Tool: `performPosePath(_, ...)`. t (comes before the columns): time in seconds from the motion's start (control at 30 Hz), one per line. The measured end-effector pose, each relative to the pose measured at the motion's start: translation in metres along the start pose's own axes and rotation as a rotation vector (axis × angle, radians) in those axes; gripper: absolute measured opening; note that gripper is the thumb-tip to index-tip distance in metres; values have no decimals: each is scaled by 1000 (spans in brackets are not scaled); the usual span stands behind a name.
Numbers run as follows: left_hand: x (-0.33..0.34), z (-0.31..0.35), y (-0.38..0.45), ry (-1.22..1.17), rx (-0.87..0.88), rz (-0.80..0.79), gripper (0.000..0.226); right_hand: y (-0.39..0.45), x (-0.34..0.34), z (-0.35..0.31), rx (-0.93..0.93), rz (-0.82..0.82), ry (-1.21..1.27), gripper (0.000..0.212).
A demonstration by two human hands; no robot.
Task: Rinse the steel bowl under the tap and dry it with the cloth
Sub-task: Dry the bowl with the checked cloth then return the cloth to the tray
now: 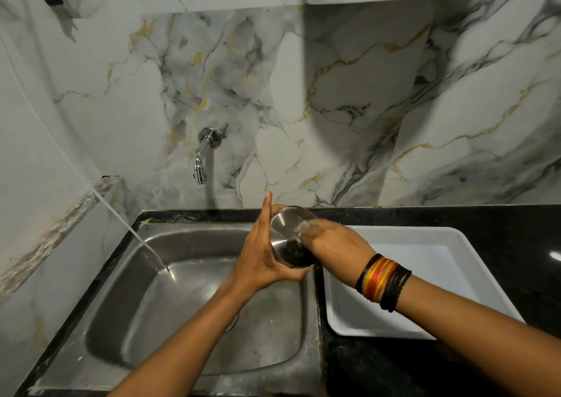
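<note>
Two bare forearms rise from the bottom edge of the frame toward its centre. The right one wears a stack of black, orange and yellow thread bands at the wrist. Below and between them lies the rectangular stainless steel sink, set into a black stone counter; its basin fills the lower left and looks wet. To the lower right, a white rectangular tray sits on the counter just beside the sink. At mid-frame the left hand cups the small round steel bowl from the left and underneath, palm wrapped around its side, with one finger pointing straight up past the rim. The bowl is tilted on its side above the sink's right rim, its opening turned toward the right hand, whose fingers press into it. A pale blur at those fingertips may be the cloth or foam; the view is too smeared to say. Left of the hands, a thin white stream of water slants from the upper left down into the basin. Farther back, a chrome wall tap projects from the grey-and-gold veined marble wall above the sink, well apart from the bowl.
</note>
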State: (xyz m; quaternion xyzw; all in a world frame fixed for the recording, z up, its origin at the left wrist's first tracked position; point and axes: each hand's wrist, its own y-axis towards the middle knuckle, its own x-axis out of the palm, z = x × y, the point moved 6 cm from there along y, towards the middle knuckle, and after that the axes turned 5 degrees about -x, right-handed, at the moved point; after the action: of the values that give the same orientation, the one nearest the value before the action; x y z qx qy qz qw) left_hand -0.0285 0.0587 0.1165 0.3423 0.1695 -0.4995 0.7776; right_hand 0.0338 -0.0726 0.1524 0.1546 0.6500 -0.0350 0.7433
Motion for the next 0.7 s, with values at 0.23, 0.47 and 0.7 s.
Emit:
performPosePath(0.23,20,3,-1,-44,-35,-96,165,7,-22,-9,180,308,438,35)
performPosePath(0.47,7,0,-1,-96,-39,-37,161,2,-13,8,53,78,306,26)
performPosePath(0.7,9,-1,-3,-121,-69,-56,162,5,-26,-2,30,258,646,36)
